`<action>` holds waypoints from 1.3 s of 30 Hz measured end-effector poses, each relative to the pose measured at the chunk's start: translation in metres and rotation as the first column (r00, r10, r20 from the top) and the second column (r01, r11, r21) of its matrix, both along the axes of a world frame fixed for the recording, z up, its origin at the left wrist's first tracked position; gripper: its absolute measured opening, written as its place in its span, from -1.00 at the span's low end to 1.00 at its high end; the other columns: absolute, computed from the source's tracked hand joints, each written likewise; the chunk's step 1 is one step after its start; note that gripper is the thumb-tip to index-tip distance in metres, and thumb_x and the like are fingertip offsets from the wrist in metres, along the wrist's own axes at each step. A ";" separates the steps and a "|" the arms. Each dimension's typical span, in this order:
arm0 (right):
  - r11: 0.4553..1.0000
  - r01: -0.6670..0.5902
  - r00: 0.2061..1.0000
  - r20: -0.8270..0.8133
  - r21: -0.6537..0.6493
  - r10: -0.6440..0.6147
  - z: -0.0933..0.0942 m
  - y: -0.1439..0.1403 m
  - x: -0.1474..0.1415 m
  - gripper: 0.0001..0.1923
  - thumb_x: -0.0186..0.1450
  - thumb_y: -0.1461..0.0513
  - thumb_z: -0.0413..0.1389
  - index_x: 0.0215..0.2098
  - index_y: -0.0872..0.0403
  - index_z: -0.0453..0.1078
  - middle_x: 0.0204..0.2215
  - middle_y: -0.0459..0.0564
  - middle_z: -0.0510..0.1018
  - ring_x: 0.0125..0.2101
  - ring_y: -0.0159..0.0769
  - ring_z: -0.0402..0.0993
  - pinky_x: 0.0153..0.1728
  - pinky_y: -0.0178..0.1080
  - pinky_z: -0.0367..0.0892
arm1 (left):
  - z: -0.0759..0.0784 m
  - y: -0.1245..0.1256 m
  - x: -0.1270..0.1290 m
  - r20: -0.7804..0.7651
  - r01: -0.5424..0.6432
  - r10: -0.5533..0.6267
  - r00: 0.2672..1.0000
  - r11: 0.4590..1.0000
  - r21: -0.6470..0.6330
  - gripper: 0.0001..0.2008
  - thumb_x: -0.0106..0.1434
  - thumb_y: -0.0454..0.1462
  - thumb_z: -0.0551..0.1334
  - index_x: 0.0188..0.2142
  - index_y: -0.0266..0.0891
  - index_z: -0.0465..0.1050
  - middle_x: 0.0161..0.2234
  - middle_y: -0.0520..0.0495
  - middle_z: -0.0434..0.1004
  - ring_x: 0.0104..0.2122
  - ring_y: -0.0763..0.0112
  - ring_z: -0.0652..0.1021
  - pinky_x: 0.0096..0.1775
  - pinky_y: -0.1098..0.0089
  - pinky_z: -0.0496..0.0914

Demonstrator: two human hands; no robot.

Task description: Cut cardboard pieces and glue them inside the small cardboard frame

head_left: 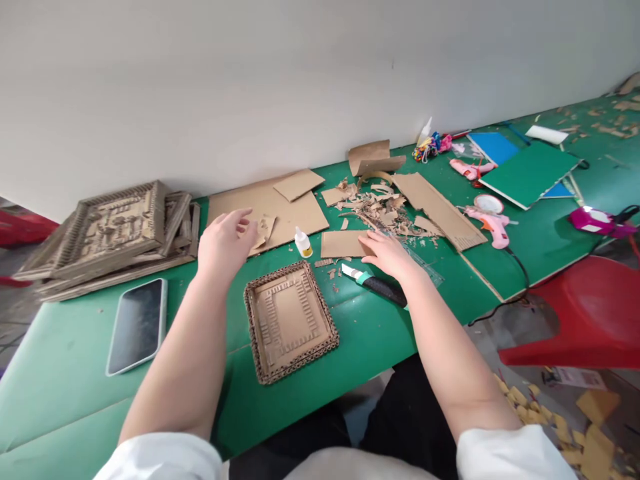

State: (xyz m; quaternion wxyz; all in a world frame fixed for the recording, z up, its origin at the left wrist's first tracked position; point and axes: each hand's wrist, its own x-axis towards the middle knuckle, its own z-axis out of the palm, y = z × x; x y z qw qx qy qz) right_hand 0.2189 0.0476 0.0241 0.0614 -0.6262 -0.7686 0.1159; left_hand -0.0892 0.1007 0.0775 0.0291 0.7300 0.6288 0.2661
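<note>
Green worktable against a white wall: my right hand (393,257) lies open on a small cardboard sheet (343,244), light, stiff, best pinched at an edge; my left hand (226,241) hovers empty, far left.

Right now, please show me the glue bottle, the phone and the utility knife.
glue bottle (303,243): head view, on its body.
phone (137,325): head view, middle of screen.
utility knife (383,289): head view, on black handle.

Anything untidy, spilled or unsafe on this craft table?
Yes. Cardboard scraps lie scattered behind the right hand, more litter the floor, and the utility knife beside that hand shows its blade.
</note>
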 end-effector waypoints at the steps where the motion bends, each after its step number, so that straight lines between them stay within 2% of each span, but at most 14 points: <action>1: 1.000 0.012 1.000 -0.007 0.012 -0.012 -0.001 0.000 0.000 -0.44 0.24 0.20 0.12 0.19 0.08 0.19 0.22 0.17 0.19 0.20 0.00 0.14 0.11 0.09 0.20 | 0.001 -0.001 0.000 0.020 0.010 -0.011 1.000 1.000 0.026 -0.63 0.21 -0.15 0.07 -0.05 -0.20 0.44 -0.27 -0.13 0.52 -0.30 0.26 0.50 -0.17 0.27 0.36; 6: 0.994 0.041 0.999 -0.029 0.104 -0.038 -0.002 0.000 0.000 -0.57 0.26 0.19 0.08 0.10 0.05 0.32 0.14 0.12 0.34 0.00 -0.10 0.43 -0.05 -0.11 0.38 | 0.006 -0.007 0.002 0.073 0.001 -0.010 0.997 0.993 0.119 -0.66 0.23 -0.18 0.05 -0.10 -0.21 0.48 -0.32 -0.09 0.51 -0.34 0.28 0.49 -0.20 0.28 0.33; 11: 0.975 0.132 0.991 -0.028 0.179 -0.129 0.005 0.001 -0.002 -0.66 0.36 0.18 -0.10 0.00 0.05 0.39 -0.05 0.09 0.53 -0.11 -0.15 0.50 -0.13 -0.18 0.36 | 0.014 -0.016 0.006 0.184 -0.007 -0.028 0.982 0.982 0.187 -0.70 0.26 -0.18 0.07 -0.09 -0.17 0.46 -0.32 0.05 0.49 -0.36 0.41 0.46 -0.25 0.33 0.25; 16: 0.859 0.402 0.915 -0.171 0.317 -0.366 0.017 0.001 0.010 -0.64 0.37 0.19 -0.17 -0.12 0.17 0.40 -0.27 0.20 0.59 -0.28 -0.11 0.54 -0.29 -0.22 0.33 | 0.028 -0.030 0.016 0.355 0.009 -0.105 0.929 0.965 0.263 -0.74 0.26 -0.18 0.11 -0.12 -0.17 0.47 -0.34 0.07 0.48 -0.33 0.44 0.45 -0.29 0.36 0.23; 19: 0.817 0.521 0.784 -0.519 0.249 -0.341 0.020 0.002 0.021 -0.69 0.33 0.13 -0.11 -0.21 0.11 0.39 -0.44 0.07 0.58 -0.43 -0.18 0.54 -0.41 -0.25 0.36 | 0.034 -0.038 0.023 0.347 0.014 -0.117 0.931 0.958 0.286 -0.75 0.26 -0.20 0.12 -0.12 -0.13 0.48 -0.34 0.07 0.49 -0.39 0.48 0.44 -0.33 0.39 0.28; 22: 0.850 0.526 0.503 -0.811 0.014 -0.299 0.023 0.001 0.029 -0.75 0.28 0.09 -0.08 -0.27 0.06 0.34 -0.65 -0.11 0.47 -0.64 -0.26 0.47 -0.57 -0.24 0.39 | 0.033 -0.045 0.029 0.337 0.029 -0.125 0.933 0.961 0.276 -0.75 0.24 -0.21 0.13 -0.14 -0.15 0.50 -0.32 0.00 0.52 -0.43 0.51 0.46 -0.37 0.41 0.36; 24: 0.872 0.485 0.375 -0.884 -0.070 -0.280 0.027 -0.001 0.032 -0.79 0.24 0.09 -0.03 -0.32 0.05 0.31 -0.67 -0.16 0.44 -0.68 -0.27 0.45 -0.60 -0.22 0.41 | 0.028 -0.049 0.037 0.432 0.098 -0.175 0.885 0.976 0.195 -0.72 0.23 -0.18 0.14 -0.11 -0.18 0.48 -0.29 -0.05 0.54 -0.39 0.49 0.51 -0.33 0.40 0.41; 26: 0.901 0.422 0.326 -0.909 -0.105 -0.259 0.032 -0.004 0.033 -0.80 0.21 0.08 0.02 -0.34 0.04 0.31 -0.64 -0.17 0.46 -0.68 -0.29 0.45 -0.59 -0.21 0.44 | 0.022 -0.052 0.052 0.580 0.237 -0.229 0.781 0.969 0.064 -0.64 0.22 -0.16 0.16 -0.02 -0.20 0.42 -0.25 -0.10 0.55 -0.34 0.45 0.54 -0.27 0.38 0.45; 30: 0.951 0.271 0.355 -0.904 -0.147 -0.241 0.039 -0.012 0.033 -0.75 0.18 0.04 0.07 -0.30 0.03 0.33 -0.60 -0.16 0.51 -0.65 -0.30 0.48 -0.54 -0.20 0.47 | 0.011 -0.047 0.102 0.713 0.425 -0.264 0.650 0.904 -0.053 -0.33 0.12 -0.15 0.27 0.20 -0.19 0.13 -0.03 -0.22 0.48 -0.12 0.29 0.53 -0.18 0.29 0.45; 32: 0.963 0.210 0.400 -0.884 -0.168 -0.241 0.036 -0.012 0.034 -0.73 0.19 0.03 0.06 -0.27 0.03 0.35 -0.56 -0.13 0.53 -0.60 -0.29 0.50 -0.52 -0.20 0.47 | 0.009 -0.039 0.127 0.749 0.458 -0.238 0.619 0.883 -0.098 -0.42 0.12 -0.16 0.28 0.13 -0.20 0.24 -0.08 -0.19 0.53 -0.16 0.25 0.54 -0.19 0.26 0.44; 33: 0.963 0.197 0.425 -0.870 -0.182 -0.251 0.034 -0.011 0.036 -0.72 0.20 0.04 0.05 -0.25 0.03 0.37 -0.51 -0.09 0.55 -0.58 -0.29 0.51 -0.51 -0.20 0.47 | 0.009 -0.035 0.138 0.747 0.447 -0.214 0.630 0.886 -0.124 -0.54 0.16 -0.16 0.24 0.05 -0.24 0.33 -0.15 -0.18 0.56 -0.21 0.24 0.56 -0.21 0.25 0.44; 35: 0.948 0.263 0.503 -0.813 -0.179 -0.294 0.028 -0.008 0.042 -0.71 0.21 0.08 0.03 -0.18 0.04 0.40 -0.34 0.00 0.58 -0.56 -0.30 0.52 -0.53 -0.22 0.45 | 0.009 -0.027 0.153 0.608 0.402 -0.255 0.752 0.908 -0.116 -0.68 0.18 -0.20 0.23 -0.09 -0.27 0.46 -0.26 -0.17 0.59 -0.26 0.21 0.55 -0.21 0.22 0.43; 37: 0.906 0.406 0.571 -0.741 -0.118 -0.353 0.024 -0.005 0.051 -0.67 0.21 0.15 0.04 -0.09 0.07 0.40 -0.17 0.10 0.55 -0.54 -0.32 0.51 -0.55 -0.25 0.43 | 0.010 -0.023 0.159 0.346 0.369 -0.358 0.867 0.929 0.035 -0.74 0.19 -0.30 0.19 -0.11 -0.23 0.49 -0.29 -0.15 0.60 -0.23 0.18 0.51 -0.15 0.18 0.40; 39: 0.855 0.517 0.577 -0.722 -0.038 -0.382 0.026 -0.006 0.057 -0.62 0.21 0.19 0.03 -0.01 0.09 0.38 -0.08 0.15 0.50 -0.51 -0.33 0.51 -0.54 -0.26 0.43 | 0.008 -0.022 0.159 0.123 0.405 -0.431 0.894 0.894 0.193 -0.67 0.18 -0.41 0.14 -0.08 -0.19 0.49 -0.23 -0.12 0.60 -0.22 0.21 0.48 -0.11 0.18 0.37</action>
